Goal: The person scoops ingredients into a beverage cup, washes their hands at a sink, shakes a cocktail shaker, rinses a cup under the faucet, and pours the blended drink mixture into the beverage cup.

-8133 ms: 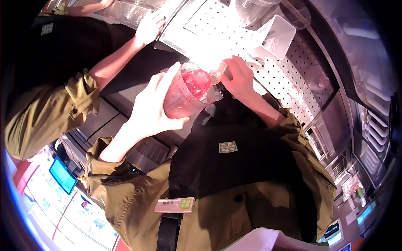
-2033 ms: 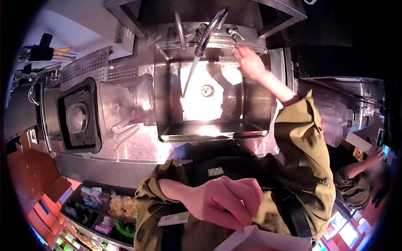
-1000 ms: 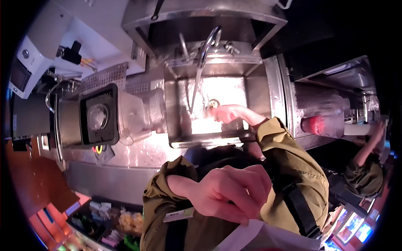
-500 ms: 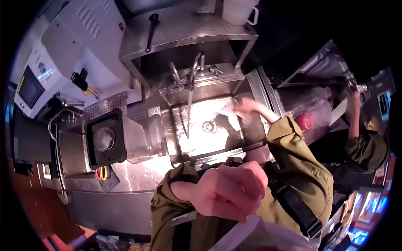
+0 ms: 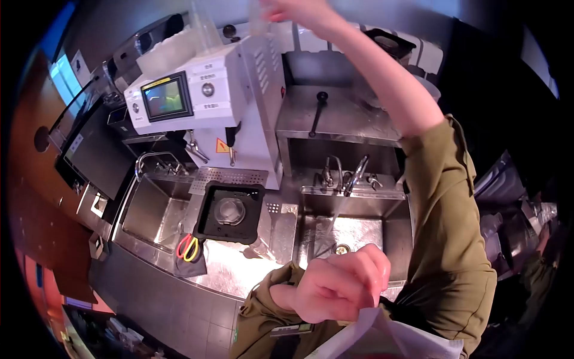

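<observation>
My left hand (image 5: pixel 344 284) is closed in front of my chest, pinching the top of a thin white bag-like sheet (image 5: pixel 388 335) that hangs below it. My right hand (image 5: pixel 299 12) reaches far up to the top edge of the view, above the white machine (image 5: pixel 212 78) with a screen. Its fingers are blurred and partly cut off. Beside them is a clear, smeared shape (image 5: pixel 257 21), and whether they hold it I cannot tell. A clear pitcher-like container with a black square rim (image 5: pixel 203 224) lies on the counter below the machine.
Water runs from a tap (image 5: pixel 357 175) into the right sink (image 5: pixel 317 230). Another sink (image 5: pixel 140 209) is at left. Red and yellow handled scissors (image 5: pixel 190 248) lie by the counter edge. A black spoon-like tool (image 5: pixel 318 113) rests on the steel shelf (image 5: pixel 293 116). A co-worker's sleeve (image 5: pixel 538 281) shows at far right.
My right hand has gone from over the sink up to above the machine. The view has turned left and upward. My left hand stays closed on the white sheet.
</observation>
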Demonstrator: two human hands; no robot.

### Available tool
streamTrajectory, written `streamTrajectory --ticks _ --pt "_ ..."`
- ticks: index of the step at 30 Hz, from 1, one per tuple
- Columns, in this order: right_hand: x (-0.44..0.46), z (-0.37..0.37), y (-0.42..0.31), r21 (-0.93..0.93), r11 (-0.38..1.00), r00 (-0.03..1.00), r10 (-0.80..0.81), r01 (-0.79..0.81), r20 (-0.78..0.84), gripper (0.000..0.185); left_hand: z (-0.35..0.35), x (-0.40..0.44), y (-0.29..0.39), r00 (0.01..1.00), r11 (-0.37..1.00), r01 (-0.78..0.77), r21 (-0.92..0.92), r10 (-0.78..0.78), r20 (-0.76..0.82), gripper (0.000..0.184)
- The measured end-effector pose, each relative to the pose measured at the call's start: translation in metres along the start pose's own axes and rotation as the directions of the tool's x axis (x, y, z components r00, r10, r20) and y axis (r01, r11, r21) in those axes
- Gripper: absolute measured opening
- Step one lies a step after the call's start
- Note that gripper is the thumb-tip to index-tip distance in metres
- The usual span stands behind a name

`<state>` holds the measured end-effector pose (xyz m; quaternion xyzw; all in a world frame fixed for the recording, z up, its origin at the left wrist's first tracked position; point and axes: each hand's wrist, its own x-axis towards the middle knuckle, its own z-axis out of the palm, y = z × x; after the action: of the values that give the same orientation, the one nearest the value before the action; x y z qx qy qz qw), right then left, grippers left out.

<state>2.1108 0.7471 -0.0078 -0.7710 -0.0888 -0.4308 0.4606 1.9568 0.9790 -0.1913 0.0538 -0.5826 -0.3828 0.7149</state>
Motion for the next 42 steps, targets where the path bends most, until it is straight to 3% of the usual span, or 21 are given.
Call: streamTrajectory --ticks 2,5,8,11,14,15,21,23,24,25,26,28,30,31,34,38,40,42 --pt "0.000 0.026 -0.024 -0.052 0.998 0.981 0.045 -0.036 0.190 0.059 -0.003 -0.005 0.008 0.999 0.999 -0.032 0.012 0.032 -0.012 0.003" --pt "0.016 0.061 -0.005 -0.392 0.919 0.998 -0.026 0.044 0.051 0.065 -0.007 -0.017 0.022 0.999 0.997 -0.031 0.073 0.034 -0.039 0.002" --pt "0.024 0.071 0.007 -0.427 0.904 0.999 -0.033 0.028 -0.003 0.069 -0.005 -0.021 0.030 0.997 0.995 -0.043 0.085 0.048 -0.060 0.003" --pt "0.047 0.080 0.034 -0.522 0.843 0.988 -0.153 0.131 0.002 0.074 -0.001 -0.019 0.030 0.997 0.996 -0.066 0.060 0.069 -0.047 0.004" --pt "0.030 0.076 0.022 -0.527 0.848 0.990 0.026 0.051 0.137 0.073 0.001 -0.018 0.030 0.996 0.996 -0.084 0.037 0.084 -0.012 0.005" --pt "0.029 0.078 0.027 -0.510 0.858 0.993 -0.005 0.063 0.114 0.091 0.002 -0.018 0.031 0.996 0.996 -0.084 0.038 0.084 0.000 0.005" --pt "0.004 0.065 0.021 -0.396 0.913 0.995 -0.084 0.095 0.044 0.082 0.010 -0.013 0.030 0.998 0.998 -0.051 0.023 0.049 0.048 0.004" --pt "-0.029 0.050 0.013 -0.089 0.990 0.994 -0.107 0.110 0.030 0.077 0.019 -0.004 0.015 0.995 0.989 -0.078 -0.123 0.085 0.051 0.007" --pt "-0.082 0.042 -0.013 -0.009 0.995 0.980 -0.099 0.099 -0.175 0.068 0.023 -0.005 0.003 0.994 0.989 -0.082 -0.126 0.090 0.055 0.006" --pt "-0.118 0.032 -0.001 -0.126 0.986 0.953 -0.138 0.107 -0.270 0.062 0.024 0.000 -0.008 0.987 0.987 -0.011 -0.162 0.037 0.159 0.006" --pt "-0.166 0.019 -0.002 -0.097 0.990 0.958 -0.128 0.106 -0.257 0.052 0.028 0.002 -0.021 0.965 0.976 0.054 -0.209 0.003 0.263 0.007" --pt "-0.264 0.005 0.001 0.234 0.972 0.956 0.095 -0.029 -0.277 0.034 0.058 -0.006 -0.046 0.964 0.879 0.248 -0.407 -0.182 0.195 0.011" --pt "-0.354 -0.010 0.014 0.168 0.930 0.899 0.361 -0.327 -0.250 0.033 0.069 0.001 -0.064 0.882 0.787 0.429 -0.443 -0.258 0.395 0.012" --pt "-0.396 -0.015 0.016 0.173 0.892 0.832 0.451 -0.417 -0.323 0.033 0.077 0.002 -0.073 0.870 0.728 0.461 -0.509 -0.257 0.421 0.012" --pt "-0.483 -0.044 -0.033 0.022 0.617 0.582 0.753 -0.787 -0.307 0.034 0.090 0.008 -0.096 0.847 0.595 0.512 -0.619 -0.231 0.479 0.012" --pt "-0.586 -0.072 -0.056 0.246 0.415 0.285 0.856 -0.876 -0.430 0.028 0.118 0.008 -0.123 0.838 0.488 0.536 -0.689 -0.207 0.505 0.012" --pt "-0.623 -0.084 -0.060 0.275 0.471 0.271 0.797 -0.838 -0.539 0.025 0.134 0.006 -0.134 0.842 0.460 0.534 -0.709 -0.214 0.495 0.013" --pt "-0.650 -0.103 -0.065 0.200 0.563 0.353 0.717 -0.802 -0.601 0.023 0.147 0.010 -0.144 0.860 0.516 0.506 -0.691 -0.237 0.453 0.009"
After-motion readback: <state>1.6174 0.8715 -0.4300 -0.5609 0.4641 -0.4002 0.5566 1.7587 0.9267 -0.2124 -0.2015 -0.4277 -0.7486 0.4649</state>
